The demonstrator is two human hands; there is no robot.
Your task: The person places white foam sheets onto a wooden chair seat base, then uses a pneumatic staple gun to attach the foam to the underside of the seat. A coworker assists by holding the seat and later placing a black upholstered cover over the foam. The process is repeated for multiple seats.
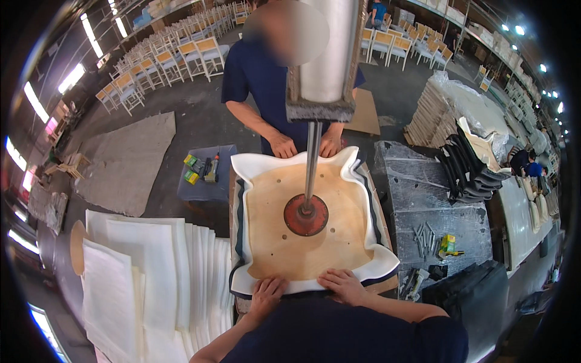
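A squarish plywood panel [266,206] with small holes lies on a white foam sheet [242,278], whose edges curl up around it. Dark cover material [241,224] shows beneath the foam. The round red foot [306,225] of a vertical press rod [313,157] rests on the panel's middle. At the near edge, left of centre, my left hand [267,296] has its fingers curled over the foam. My right hand [344,287] grips the same edge farther right, fingers bent over the foam; its thumb is hidden. Across from me, a co-worker's two hands [283,146] touch the far edge.
White foam sheets [151,254] are stacked at the left. A blue-grey box [206,189] carries small green-yellow packs and a tool. On the right, a plastic-covered table [417,181] holds loose metal pieces, a tool and black curved panels [469,166]. The press cylinder [330,48] hangs overhead.
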